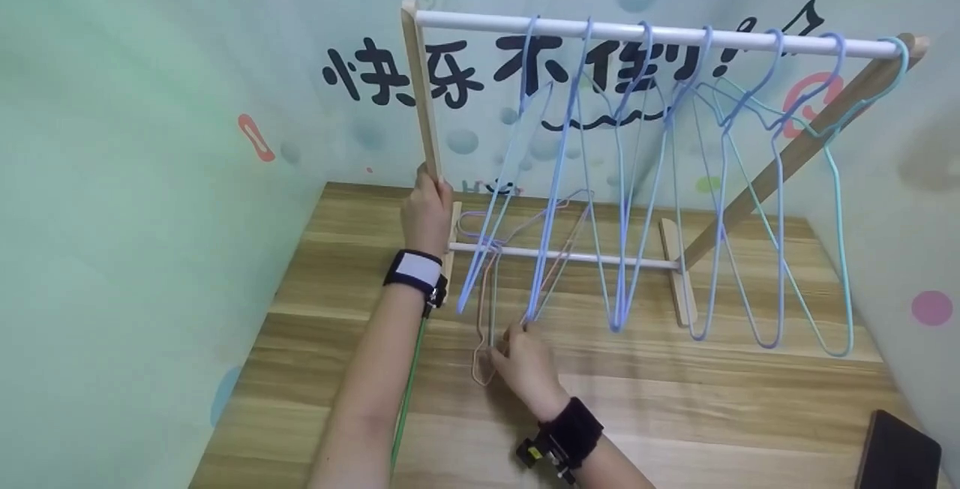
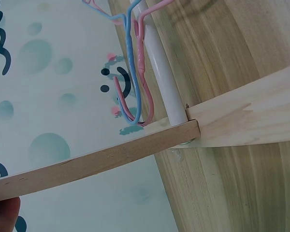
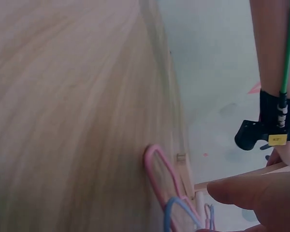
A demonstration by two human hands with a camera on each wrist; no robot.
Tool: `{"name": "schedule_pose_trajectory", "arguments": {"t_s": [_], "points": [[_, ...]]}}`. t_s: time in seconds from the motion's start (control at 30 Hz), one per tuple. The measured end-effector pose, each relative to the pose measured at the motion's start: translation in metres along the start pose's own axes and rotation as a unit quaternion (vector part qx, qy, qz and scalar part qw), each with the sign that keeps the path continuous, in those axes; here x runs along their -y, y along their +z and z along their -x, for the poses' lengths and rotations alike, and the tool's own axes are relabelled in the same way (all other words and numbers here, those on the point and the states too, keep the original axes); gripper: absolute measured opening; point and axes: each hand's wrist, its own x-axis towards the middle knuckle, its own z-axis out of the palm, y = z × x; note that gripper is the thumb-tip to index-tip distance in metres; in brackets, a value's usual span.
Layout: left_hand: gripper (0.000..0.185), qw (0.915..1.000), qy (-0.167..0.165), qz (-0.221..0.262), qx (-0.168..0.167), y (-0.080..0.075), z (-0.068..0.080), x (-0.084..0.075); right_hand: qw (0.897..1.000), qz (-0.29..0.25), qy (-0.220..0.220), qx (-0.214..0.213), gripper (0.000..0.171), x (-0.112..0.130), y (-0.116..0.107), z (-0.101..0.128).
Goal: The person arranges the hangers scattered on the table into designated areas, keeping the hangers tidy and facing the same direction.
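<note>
My left hand (image 1: pixel 426 215) grips the left wooden post (image 1: pixel 421 91) of a small hanger rack; in the left wrist view only a fingertip shows under that post. At the low near end of a blue hanger (image 1: pixel 559 196) is my right hand (image 1: pixel 531 369), its thumb apart from its fingers. In the right wrist view that thumb (image 3: pixel 237 191) points toward a blue hanger end (image 3: pixel 178 205) and a pink hanger (image 3: pixel 154 159), and the other fingers are mostly cut off below. Pink and pale hangers (image 1: pixel 480 324) lean on the lower white rod (image 1: pixel 585 256), left of the right hand.
Several blue hangers and a teal hanger (image 1: pixel 841 249) hang from the upper white rod (image 1: pixel 660 34). The right wooden post (image 1: pixel 802 155) slants outward. A black object (image 1: pixel 900 453) lies on the wooden table (image 1: pixel 750 414) at the right. A printed backdrop (image 1: pixel 360 136) surrounds the table.
</note>
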Motion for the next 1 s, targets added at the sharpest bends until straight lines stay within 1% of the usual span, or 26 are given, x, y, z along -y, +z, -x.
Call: {"name": "schedule_pose_trajectory", "arguments": {"t_s": [0.1,0.2,0.33,0.43,0.53,0.63,0.7,0.87,1.0], "points": [[0.022,1.0000,0.005,0.001,-0.002,0.001,0.000,0.001,1.000,0.006,-0.002,-0.012,0.028,-0.002,0.006,0.000],[0.024,0.9999,0.011,-0.001,-0.006,0.001,0.001,0.002,1.000,0.015,-0.014,-0.017,0.028,-0.004,0.010,0.000],[0.027,0.9998,0.018,-0.007,-0.011,0.001,0.001,0.003,0.999,0.025,-0.028,-0.019,0.022,-0.004,0.014,-0.001],[0.026,0.9999,0.014,-0.007,-0.008,0.001,0.001,0.003,0.999,0.021,-0.021,-0.015,0.020,-0.004,0.015,-0.002],[0.026,0.9999,0.010,-0.006,-0.004,0.001,0.001,0.003,1.000,0.018,-0.003,-0.010,0.021,-0.002,0.015,-0.002],[0.027,0.9999,0.009,-0.005,-0.002,0.001,0.001,0.002,1.000,0.017,0.009,-0.015,0.021,0.000,0.013,-0.001],[0.027,0.9999,0.010,-0.006,-0.004,0.002,0.001,0.003,0.999,0.018,0.009,-0.025,0.020,0.004,0.010,0.001],[0.026,0.9999,0.012,-0.003,-0.005,0.003,0.000,0.006,0.999,0.004,-0.005,-0.048,0.016,0.015,-0.001,0.004],[0.026,1.0000,0.008,0.005,0.000,0.004,0.000,0.007,0.998,-0.019,-0.025,-0.057,0.010,0.025,-0.011,0.008]]}}
